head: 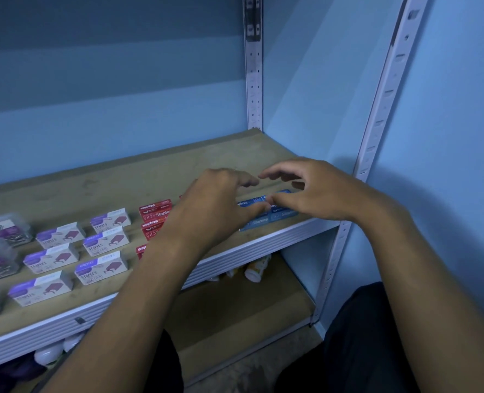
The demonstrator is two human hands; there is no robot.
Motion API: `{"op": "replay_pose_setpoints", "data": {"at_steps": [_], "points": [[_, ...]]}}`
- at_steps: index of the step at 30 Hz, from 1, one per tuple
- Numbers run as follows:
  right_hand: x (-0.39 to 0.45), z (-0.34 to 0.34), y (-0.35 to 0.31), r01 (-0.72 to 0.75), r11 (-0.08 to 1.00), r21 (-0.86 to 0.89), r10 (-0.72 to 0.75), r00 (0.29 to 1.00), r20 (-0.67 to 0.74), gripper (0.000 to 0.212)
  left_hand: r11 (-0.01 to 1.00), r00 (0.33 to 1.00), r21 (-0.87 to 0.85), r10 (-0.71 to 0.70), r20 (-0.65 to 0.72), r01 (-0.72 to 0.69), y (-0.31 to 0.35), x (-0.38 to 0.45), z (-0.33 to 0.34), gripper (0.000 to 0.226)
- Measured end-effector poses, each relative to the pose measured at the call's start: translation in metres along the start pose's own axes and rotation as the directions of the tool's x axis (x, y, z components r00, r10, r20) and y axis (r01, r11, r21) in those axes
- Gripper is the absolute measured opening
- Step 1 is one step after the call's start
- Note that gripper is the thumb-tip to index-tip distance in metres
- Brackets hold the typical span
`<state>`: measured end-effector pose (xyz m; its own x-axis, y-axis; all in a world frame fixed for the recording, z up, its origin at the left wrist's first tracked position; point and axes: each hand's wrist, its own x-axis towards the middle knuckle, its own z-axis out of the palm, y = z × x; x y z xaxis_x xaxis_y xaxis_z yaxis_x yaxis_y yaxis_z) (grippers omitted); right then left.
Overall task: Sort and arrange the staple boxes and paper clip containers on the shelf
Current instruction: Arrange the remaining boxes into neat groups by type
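Purple boxes (104, 241) and red boxes (154, 214) sit grouped, while both hands (263, 199), fingers loosely curled, nudge the blue staple boxes (266, 215) into line, seemingly the last group.

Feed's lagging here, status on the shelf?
Both hands on blue staple boxes, left hand and right hand fingertips touching. Red boxes half hidden. Nothing blocking.

"Staples" on red boxes (155, 213) and blue boxes (259, 219), "STAPLES" — purple-and-white boxes (106, 240)

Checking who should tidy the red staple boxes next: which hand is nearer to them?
Left. The left hand hovers right beside the red staple boxes, covering some; the right hand is farther right, over the blue staple boxes.
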<state>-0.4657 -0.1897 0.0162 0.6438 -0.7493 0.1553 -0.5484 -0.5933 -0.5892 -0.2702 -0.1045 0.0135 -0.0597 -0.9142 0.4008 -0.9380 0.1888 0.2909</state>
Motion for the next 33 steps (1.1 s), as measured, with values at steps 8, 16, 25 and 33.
{"op": "replay_pose_setpoints", "data": {"at_steps": [8, 16, 25, 33], "points": [[0.02, 0.018, -0.035, 0.135, 0.991, 0.003, -0.135, 0.988, -0.078, 0.032, 0.994, 0.996, 0.062, -0.084, -0.043, 0.087, -0.028, -0.019, -0.04, 0.033], [0.046, 0.048, -0.065, 0.169, 0.986, 0.005, -0.169, 0.986, 0.004, 0.021, 0.963, 0.968, 0.112, -0.25, 0.025, 0.245, -0.058, -0.044, -0.068, 0.023], [0.062, 0.066, -0.073, 0.163, 0.982, -0.098, -0.152, 0.983, 0.107, 0.026, 0.957, 0.957, 0.13, -0.273, 0.096, 0.26, -0.077, -0.053, -0.064, 0.022], [0.065, 0.074, -0.073, 0.132, 0.984, -0.122, -0.115, 0.984, 0.136, 0.026, 0.961, 0.954, 0.104, -0.268, 0.136, 0.255, -0.086, -0.051, -0.055, 0.026]]}}
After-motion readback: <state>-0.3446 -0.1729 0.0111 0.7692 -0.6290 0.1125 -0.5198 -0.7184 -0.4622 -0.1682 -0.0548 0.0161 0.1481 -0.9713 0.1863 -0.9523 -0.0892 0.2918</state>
